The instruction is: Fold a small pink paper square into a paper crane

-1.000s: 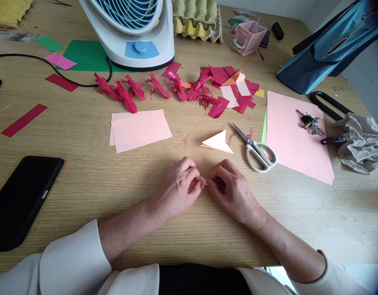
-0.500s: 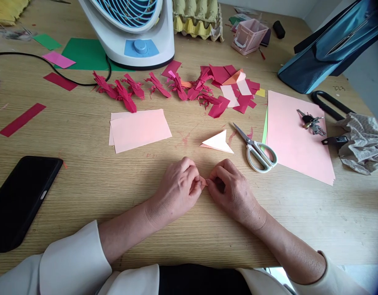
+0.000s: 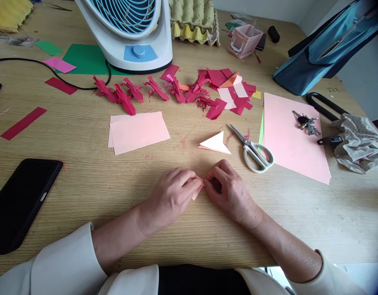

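A small folded piece of pink paper lies between my two hands, mostly covered by fingers. My right hand pinches its right tip between thumb and forefinger. Over its left part, my left hand has its fingers together and gripping the paper, though the thumb is largely hidden. Just beyond the hands rests a pale pink folded paper shape with a pointed left end. White-handled scissors lie to its right, blades pointing away. Two overlapping pink paper rectangles are at the left.
Several crimson folded paper figures and scraps line the table beyond. A fan stands behind them, near egg cartons. Keys lie on pink sheets at the right. A black phone is at the left; a blue bag stands back right.
My left hand has shifted slightly left and straightened its fingers, so more of the folded paper shows below them. My right hand keeps its pinch. The camera view has shifted slightly.
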The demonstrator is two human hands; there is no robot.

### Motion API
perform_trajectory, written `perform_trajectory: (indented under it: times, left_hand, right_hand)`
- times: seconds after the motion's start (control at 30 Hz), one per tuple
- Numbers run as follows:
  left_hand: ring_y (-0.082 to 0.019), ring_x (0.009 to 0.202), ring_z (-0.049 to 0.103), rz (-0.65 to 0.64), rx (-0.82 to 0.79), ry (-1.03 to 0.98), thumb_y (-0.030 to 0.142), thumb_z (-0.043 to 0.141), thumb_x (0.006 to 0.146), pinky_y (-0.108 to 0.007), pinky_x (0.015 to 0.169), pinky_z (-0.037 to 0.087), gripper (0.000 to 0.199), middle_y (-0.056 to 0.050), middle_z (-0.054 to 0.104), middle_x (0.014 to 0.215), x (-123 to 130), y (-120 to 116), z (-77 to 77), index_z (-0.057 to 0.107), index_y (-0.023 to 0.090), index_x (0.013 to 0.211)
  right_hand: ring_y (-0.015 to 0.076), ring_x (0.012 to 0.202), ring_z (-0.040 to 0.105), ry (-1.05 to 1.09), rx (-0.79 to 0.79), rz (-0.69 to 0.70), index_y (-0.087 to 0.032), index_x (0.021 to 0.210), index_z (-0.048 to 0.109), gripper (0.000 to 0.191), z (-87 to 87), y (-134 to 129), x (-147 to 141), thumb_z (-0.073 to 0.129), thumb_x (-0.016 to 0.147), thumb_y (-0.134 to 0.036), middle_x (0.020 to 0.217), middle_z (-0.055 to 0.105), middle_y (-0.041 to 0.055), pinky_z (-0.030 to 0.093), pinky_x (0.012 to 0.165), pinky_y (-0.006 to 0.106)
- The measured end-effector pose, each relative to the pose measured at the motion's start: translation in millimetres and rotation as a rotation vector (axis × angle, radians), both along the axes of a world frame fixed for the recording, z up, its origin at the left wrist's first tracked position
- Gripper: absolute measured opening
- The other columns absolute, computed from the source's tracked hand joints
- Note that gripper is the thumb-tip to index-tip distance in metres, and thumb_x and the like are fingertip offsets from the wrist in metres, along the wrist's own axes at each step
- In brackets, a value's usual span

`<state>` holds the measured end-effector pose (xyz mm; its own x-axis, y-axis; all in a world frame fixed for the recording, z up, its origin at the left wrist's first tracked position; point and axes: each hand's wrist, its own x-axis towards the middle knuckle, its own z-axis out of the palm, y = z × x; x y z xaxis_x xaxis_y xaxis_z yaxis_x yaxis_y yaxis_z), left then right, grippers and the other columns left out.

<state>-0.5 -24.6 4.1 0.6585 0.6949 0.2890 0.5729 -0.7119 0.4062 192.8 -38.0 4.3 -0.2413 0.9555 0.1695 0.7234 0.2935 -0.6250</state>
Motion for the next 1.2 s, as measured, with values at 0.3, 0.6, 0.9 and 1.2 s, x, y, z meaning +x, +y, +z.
perform_trajectory:
  times: [0.3,0.6,0.9,1.2]
  left_hand:
    - [-0.022,0.106,0.058,-0.113,0.165,0.211,0.011,0.043,0.097,-0.037,0.093,0.047,0.039,-0.009,0.064,0.126,-14.4,-10.4,-1.0,0.052,0.015,0.135]
    - [-0.022,0.106,0.056,-0.137,0.171,0.284,0.013,0.041,0.098,-0.037,0.094,0.045,0.041,-0.008,0.064,0.127,-15.9,-10.2,0.2,0.050,0.014,0.138]
    - [-0.024,0.112,0.054,-0.150,0.241,0.351,0.014,0.043,0.097,-0.038,0.094,0.045,0.041,-0.011,0.062,0.130,-17.1,-11.9,0.2,0.051,0.010,0.137]
    - [-0.024,0.118,0.054,-0.117,0.264,0.471,0.014,0.039,0.098,-0.036,0.095,0.047,0.042,-0.013,0.060,0.133,-12.5,-19.9,4.2,0.052,0.008,0.138]
  right_hand:
    - [0.0150,0.069,0.050,0.034,0.007,0.006,-0.020,0.073,0.051,0.018,0.3,1.3,1.7,0.057,0.083,-0.006,0.083,0.051,0.0038,0.044,0.061,0.029]
    - [0.0191,0.088,0.057,0.002,0.089,0.185,-0.020,0.105,0.062,0.024,4.5,-8.4,17.6,0.048,0.092,-0.006,0.098,0.053,0.0089,0.051,0.075,0.033]
    - [0.0238,0.086,0.057,-0.424,0.275,0.361,-0.016,0.119,0.065,0.029,7.6,-19.8,18.8,0.047,0.096,-0.010,0.107,0.063,0.0141,0.051,0.074,0.040]
    - [0.0241,0.087,0.057,-0.656,0.394,0.364,-0.002,0.116,0.066,0.036,11.3,-34.4,5.7,0.040,0.091,0.000,0.119,0.063,0.0196,0.051,0.067,0.038]
